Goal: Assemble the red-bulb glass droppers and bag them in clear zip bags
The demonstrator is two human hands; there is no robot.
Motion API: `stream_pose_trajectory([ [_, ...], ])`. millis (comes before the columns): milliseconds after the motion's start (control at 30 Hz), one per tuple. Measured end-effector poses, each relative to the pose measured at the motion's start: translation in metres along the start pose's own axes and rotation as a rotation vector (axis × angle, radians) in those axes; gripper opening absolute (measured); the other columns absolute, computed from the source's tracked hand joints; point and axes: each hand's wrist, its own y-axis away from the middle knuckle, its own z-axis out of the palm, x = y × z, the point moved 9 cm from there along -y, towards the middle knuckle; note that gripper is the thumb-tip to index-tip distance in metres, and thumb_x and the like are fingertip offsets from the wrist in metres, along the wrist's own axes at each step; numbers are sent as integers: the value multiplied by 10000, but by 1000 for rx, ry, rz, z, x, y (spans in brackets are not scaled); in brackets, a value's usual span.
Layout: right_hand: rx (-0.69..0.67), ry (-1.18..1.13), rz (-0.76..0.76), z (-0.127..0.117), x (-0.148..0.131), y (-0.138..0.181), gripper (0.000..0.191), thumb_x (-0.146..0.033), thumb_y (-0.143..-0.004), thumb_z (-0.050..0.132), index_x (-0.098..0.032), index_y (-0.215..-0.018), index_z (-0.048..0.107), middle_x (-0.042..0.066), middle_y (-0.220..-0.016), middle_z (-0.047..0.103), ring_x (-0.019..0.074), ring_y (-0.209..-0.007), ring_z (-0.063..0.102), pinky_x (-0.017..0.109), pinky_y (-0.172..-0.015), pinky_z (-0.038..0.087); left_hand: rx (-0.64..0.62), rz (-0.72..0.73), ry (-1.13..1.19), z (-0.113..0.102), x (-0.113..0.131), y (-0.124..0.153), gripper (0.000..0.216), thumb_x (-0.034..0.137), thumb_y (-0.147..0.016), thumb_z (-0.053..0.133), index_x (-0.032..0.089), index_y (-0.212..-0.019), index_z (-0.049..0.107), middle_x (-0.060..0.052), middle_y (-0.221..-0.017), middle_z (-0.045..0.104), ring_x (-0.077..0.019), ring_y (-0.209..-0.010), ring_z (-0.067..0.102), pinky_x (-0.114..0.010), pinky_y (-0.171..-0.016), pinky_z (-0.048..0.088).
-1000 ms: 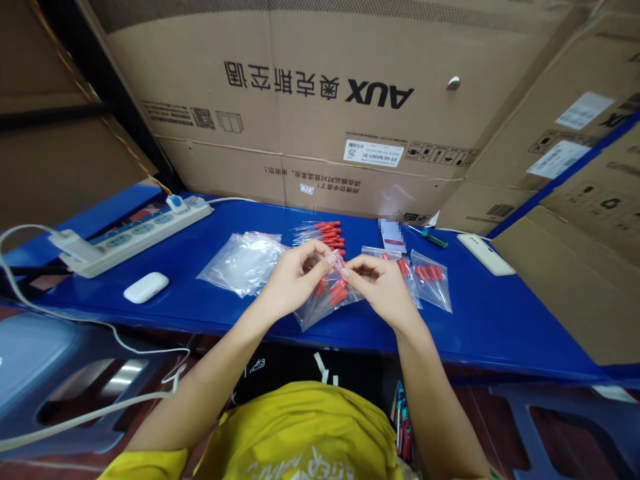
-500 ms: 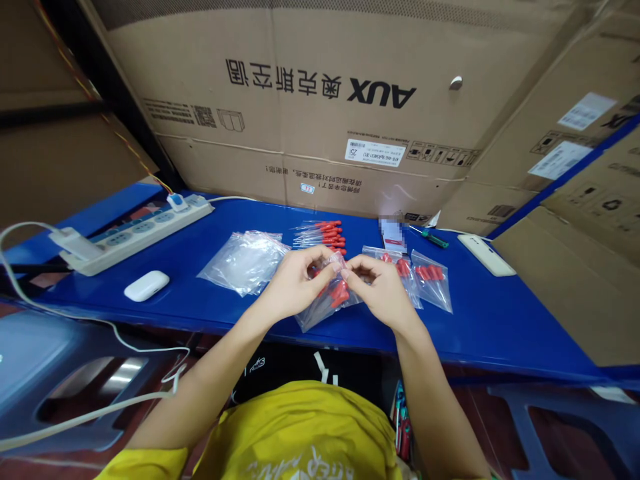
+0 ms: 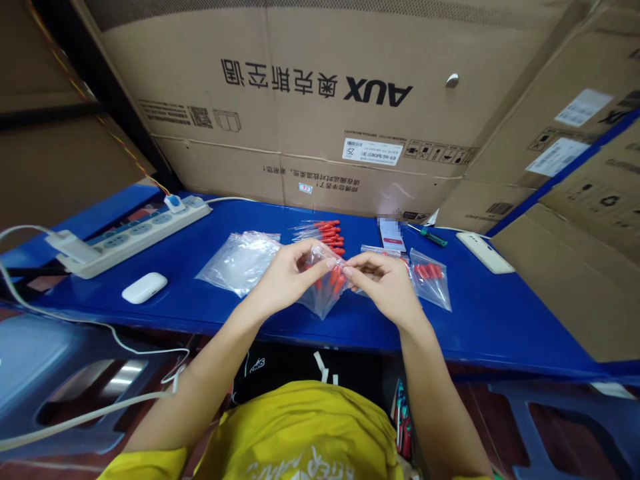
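Between my two hands is a clear zip bag [image 3: 323, 301] with several red-bulbed droppers inside. My left hand [image 3: 295, 270] pinches the bag's top edge between thumb and fingers. My right hand [image 3: 383, 280] pinches the same edge at its right corner. Beyond the left hand lies a row of loose droppers [image 3: 327, 233], clear tubes pointing left and red bulbs right. A stack of flat zip bags [image 3: 240, 260] rests left of my left hand. To the right, a filled zip bag [image 3: 431, 283] shows red bulbs through the plastic; another is partly covered by my right hand.
A phone [image 3: 391, 233], a green-handled screwdriver [image 3: 430, 235] and a white rectangular device [image 3: 484, 252] lie along the back of the blue table [image 3: 500, 320]. Left are a power strip [image 3: 135, 233] and a white earbud case [image 3: 145, 288]. A large cardboard box [image 3: 300, 113] stands behind.
My hands have spread slightly apart along the bag's top edge, with the right hand shifting right. The bag now hangs flatter, and its bottom corner has moved up and right.
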Motion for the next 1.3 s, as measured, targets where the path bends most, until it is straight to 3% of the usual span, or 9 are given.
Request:
stream_pose_trajectory([
  [100,-9,38,-25,1,-3,1,288,-503,-879,824,-219,-904,783,20,-796,743,169,-694,682,314,-650,596,-38,3,-2,2,0,0,214,381,-976,722,173,-941,759,-39,-888,774,-170,-804,697,-283,-774,542],
  [400,-67,179,-66,9,-11,3,345,-551,-1030,621,-223,-929,655,-7,-752,618,149,-651,578,290,-620,471,16,35,-97,-3,0,1,217,364,-984,686,167,-911,739,-44,-893,779,-178,-810,695,-275,-750,528],
  [667,-59,57,0,10,-3,2,346,-566,-930,748,-225,-984,729,-9,-754,648,147,-642,588,291,-611,516,36,38,-187,-1,8,3,212,345,-1000,644,168,-922,730,-29,-854,768,-169,-756,665,-279,-732,513],
  [900,-33,76,-44,9,-7,1,285,-502,-894,805,-221,-895,756,19,-872,752,170,-772,684,306,-713,563,40,101,-254,2,17,6,171,297,-1012,632,176,-944,732,-36,-908,779,-186,-823,699,-295,-791,512],
  [1300,-66,-26,-27,9,-6,0,332,-521,-863,835,-202,-849,744,19,-801,737,147,-682,644,289,-655,555,-55,42,-110,4,7,4,206,356,-1015,656,173,-972,740,-30,-913,773,-172,-820,690,-286,-787,519],
])
